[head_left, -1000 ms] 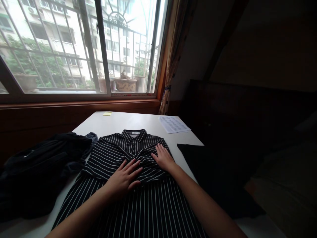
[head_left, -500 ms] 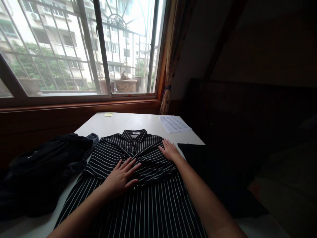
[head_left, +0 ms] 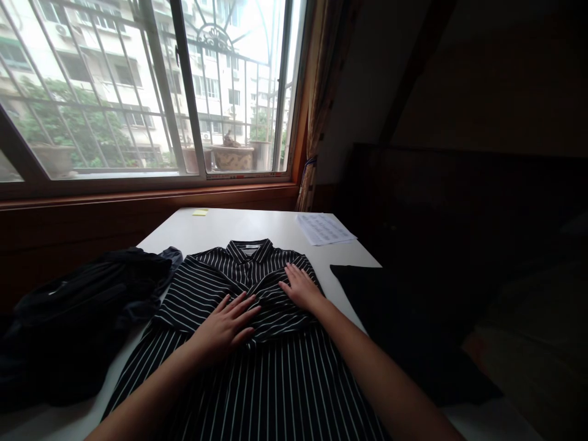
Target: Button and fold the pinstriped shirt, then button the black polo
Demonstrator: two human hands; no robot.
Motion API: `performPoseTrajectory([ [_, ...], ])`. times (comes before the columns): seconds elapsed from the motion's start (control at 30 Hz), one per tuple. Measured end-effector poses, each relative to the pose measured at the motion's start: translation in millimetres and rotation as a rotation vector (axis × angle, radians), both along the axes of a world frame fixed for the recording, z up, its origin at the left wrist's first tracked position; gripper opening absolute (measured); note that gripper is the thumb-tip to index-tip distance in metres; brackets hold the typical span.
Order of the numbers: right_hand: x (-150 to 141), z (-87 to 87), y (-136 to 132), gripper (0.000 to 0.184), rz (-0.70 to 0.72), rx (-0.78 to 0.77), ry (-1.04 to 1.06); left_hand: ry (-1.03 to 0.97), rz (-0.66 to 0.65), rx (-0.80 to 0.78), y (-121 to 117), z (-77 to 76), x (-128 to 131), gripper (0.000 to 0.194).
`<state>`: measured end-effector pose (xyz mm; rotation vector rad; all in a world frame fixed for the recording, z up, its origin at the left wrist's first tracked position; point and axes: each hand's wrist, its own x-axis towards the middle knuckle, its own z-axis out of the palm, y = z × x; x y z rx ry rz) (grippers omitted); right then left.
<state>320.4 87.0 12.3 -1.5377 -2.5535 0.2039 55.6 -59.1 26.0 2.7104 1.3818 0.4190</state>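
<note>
A black shirt with white stripes (head_left: 271,380) lies front up on the white table, its collar toward the window. Both sleeves are folded inward across the chest, where they cross. My left hand (head_left: 225,324) rests on the folded sleeves near the middle of the chest, fingers spread and flat. Higher up, on the right side of the chest, my right hand (head_left: 301,288) lies on the sleeve with its fingers stretched out. Neither hand grips the cloth. The lower part of the shirt runs out of view at the bottom.
A heap of dark clothes (head_left: 87,306) lies on the left of the white table (head_left: 239,222). To the right is a flat dark cloth (head_left: 395,318). Printed papers (head_left: 324,228) and a yellow note (head_left: 200,212) lie at the far end, below a barred window (head_left: 138,92).
My right hand has moved left, from the shirt's right shoulder edge inward over the sleeve. My left hand has stayed almost in place on the chest.
</note>
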Motion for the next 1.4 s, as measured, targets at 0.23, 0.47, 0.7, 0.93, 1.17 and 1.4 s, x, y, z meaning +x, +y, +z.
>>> performPoseTrajectory([
  [0.23, 28, 0.7, 31, 0.075, -0.1, -0.027, -0.022, -0.018, 0.007, -0.002, -1, -3.2, -2, 0.054],
  [0.47, 45, -3.1, 47, 0.077, -0.179, -0.028, -0.062, 0.035, 0.015, 0.018, 0, -2.8, -2, 0.054],
  [0.7, 41, 8.0, 46, 0.074, -0.187, 0.006, -0.092, 0.077, 0.04, -0.014, -2, -1.0, 0, 0.058],
  [0.93, 13, 7.0, 7, 0.076, -0.016, 0.054, -0.066, 0.014, 0.068, -0.016, -6, 6.5, 2, 0.068],
  [1.17, 6, -3.2, -2, 0.079, 0.004, 0.024, -0.026, -0.042, 0.115, -0.015, -4, 0.5, 1, 0.069],
  [1.4, 10, -6.4, 0, 0.075, -0.116, 0.069, 0.034, -0.033, 0.605, 0.1, 20, -8.0, -43, 0.055],
])
